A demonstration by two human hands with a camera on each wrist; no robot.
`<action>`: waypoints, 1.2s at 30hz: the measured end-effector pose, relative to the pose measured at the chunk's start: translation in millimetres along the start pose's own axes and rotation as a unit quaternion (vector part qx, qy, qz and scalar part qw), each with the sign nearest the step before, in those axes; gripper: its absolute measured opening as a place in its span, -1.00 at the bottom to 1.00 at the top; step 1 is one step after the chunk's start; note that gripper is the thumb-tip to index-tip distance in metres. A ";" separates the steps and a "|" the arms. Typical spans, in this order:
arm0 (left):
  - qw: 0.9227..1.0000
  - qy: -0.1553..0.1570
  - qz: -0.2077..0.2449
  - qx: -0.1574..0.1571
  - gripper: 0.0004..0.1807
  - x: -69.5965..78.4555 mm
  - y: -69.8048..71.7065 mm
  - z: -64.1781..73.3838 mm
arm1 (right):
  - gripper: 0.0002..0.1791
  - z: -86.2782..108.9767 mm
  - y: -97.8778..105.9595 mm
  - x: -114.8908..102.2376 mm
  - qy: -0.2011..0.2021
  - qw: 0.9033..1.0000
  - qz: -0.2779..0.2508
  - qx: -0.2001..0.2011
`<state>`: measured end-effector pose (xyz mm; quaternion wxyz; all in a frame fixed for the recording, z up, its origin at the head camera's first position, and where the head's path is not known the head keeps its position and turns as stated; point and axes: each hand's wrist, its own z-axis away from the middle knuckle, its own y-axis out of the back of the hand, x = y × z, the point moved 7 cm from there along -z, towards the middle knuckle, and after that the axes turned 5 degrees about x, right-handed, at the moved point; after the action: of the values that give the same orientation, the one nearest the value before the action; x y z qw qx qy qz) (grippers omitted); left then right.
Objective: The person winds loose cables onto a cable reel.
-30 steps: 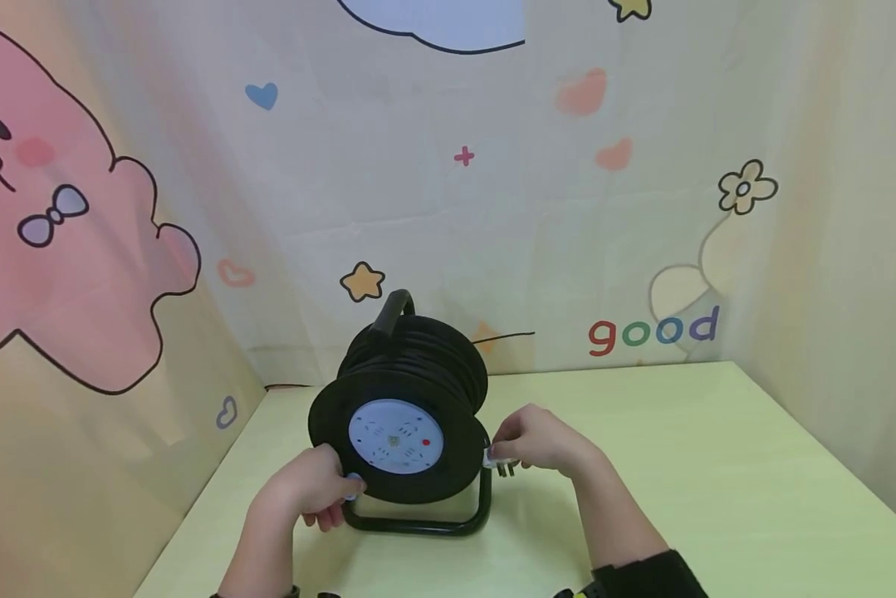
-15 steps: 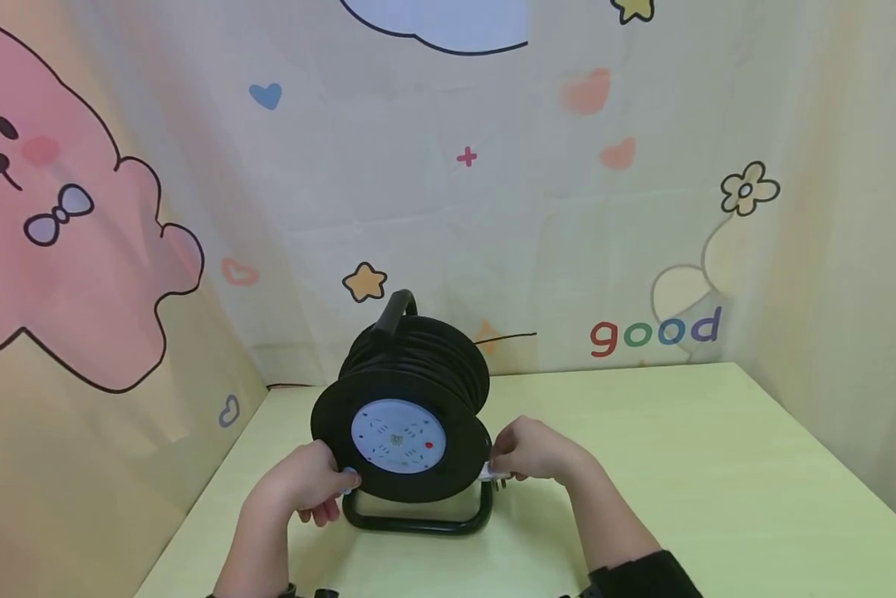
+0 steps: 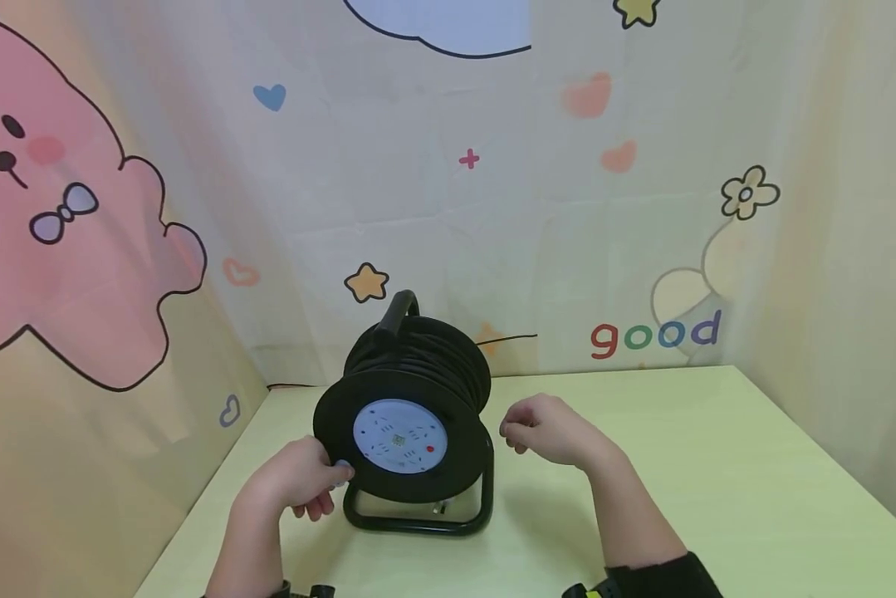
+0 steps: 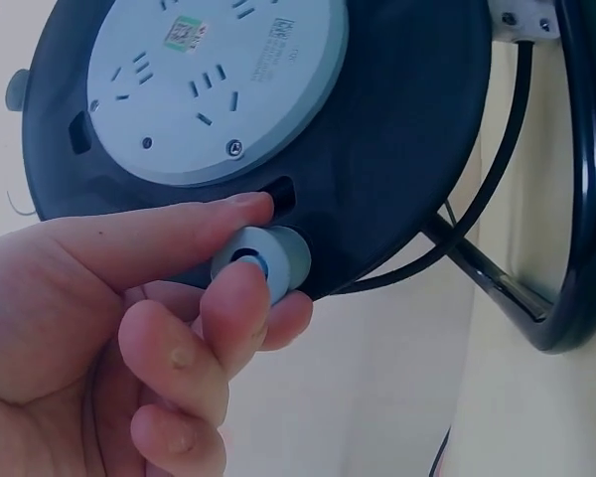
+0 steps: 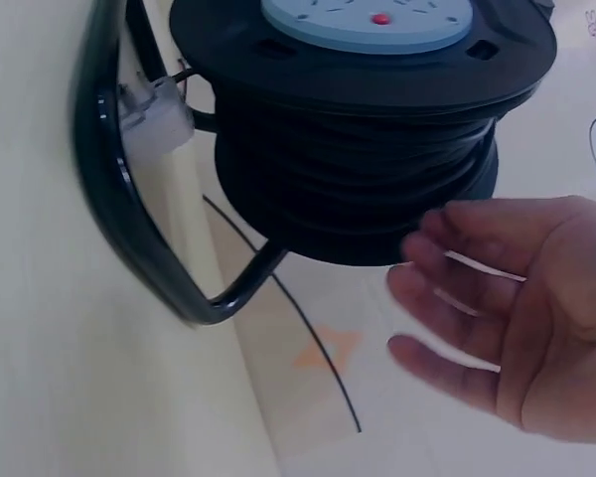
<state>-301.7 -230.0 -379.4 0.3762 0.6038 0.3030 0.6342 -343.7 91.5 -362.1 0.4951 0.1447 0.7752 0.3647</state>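
Note:
A black cable reel (image 3: 331, 407) stands on its tube frame (image 3: 418, 525), with a white socket panel (image 3: 399, 436) on its front disc. Black cable (image 3: 433, 349) is wound around the drum. At the disc's lower left, my left hand (image 3: 291, 477) pinches a pale round knob (image 4: 296, 256) between thumb and fingers. My right hand (image 3: 555, 428) is off to the right of the reel, its fingers loosely bent and holding nothing. In the right wrist view, the white plug (image 5: 161, 127) is inside the frame's bars, its cable running to the drum.
The reel's black carrying handle (image 3: 395, 314) rises at the top. Under everything lies a pale yellow-green table (image 3: 679, 473). Behind it hangs a printed curtain (image 3: 418, 183), and more printed fabric closes in both sides.
My right hand has let go of the plug and drawn up and away to the right. The plug now shows beneath the disc, within the frame. My left hand stays at the knob.

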 end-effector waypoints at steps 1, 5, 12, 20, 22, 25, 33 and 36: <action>1.000 -0.002 0.000 0.004 -0.64 0.4 1.9 0.8 | -0.85 -1.1 4.7 -4.4 0.016 1.000 -0.005 0.018; 1.000 -0.009 0.005 0.022 -0.65 1.8 9.3 4.1 | -0.86 -4.6 24.6 -22.2 0.074 0.990 -0.045 0.109; 0.999 -0.011 0.015 0.040 -0.62 1.6 16.0 4.7 | -0.74 -2.1 44.9 -46.0 0.181 0.954 -0.115 0.207; 0.997 -0.021 0.009 0.073 -0.56 0.5 29.0 5.7 | -0.19 -1.3 24.0 -53.7 0.166 0.953 -0.194 0.163; 0.996 -0.017 0.012 0.083 -0.56 -0.7 32.8 7.7 | -0.08 -7.7 12.4 -41.7 0.145 0.958 -0.193 0.153; 0.995 -0.015 0.020 0.098 -0.54 -1.1 38.0 10.6 | -0.01 -16.1 -0.1 -24.3 0.129 0.962 -0.189 0.147; 0.987 -0.035 0.028 0.157 -0.53 8.8 51.7 15.1 | -0.06 -23.1 -6.1 -9.8 0.130 0.964 -0.183 0.144; 0.984 -0.038 0.036 0.171 -0.56 13.3 54.1 15.7 | -0.05 -23.3 -7.0 -8.4 0.124 0.965 -0.182 0.140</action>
<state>-292.0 -248.8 -325.6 0.2555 0.6933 0.3711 0.5625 -359.2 71.9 -355.9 0.4282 0.0227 0.8870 0.1713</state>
